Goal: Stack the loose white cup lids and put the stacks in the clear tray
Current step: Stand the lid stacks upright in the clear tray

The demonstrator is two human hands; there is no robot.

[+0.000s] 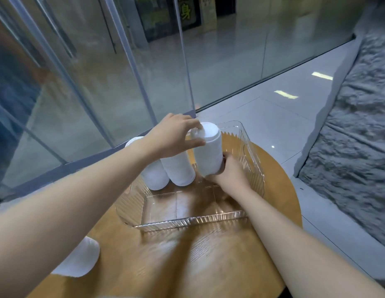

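White lid stack (207,151) near upright (top tilted left), both hands gripping

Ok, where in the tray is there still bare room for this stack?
The clear tray is bare across its near half, up to the near wall. The far left is crowded: two lid stacks lean there. The held stack hangs mid-tray between both hands.
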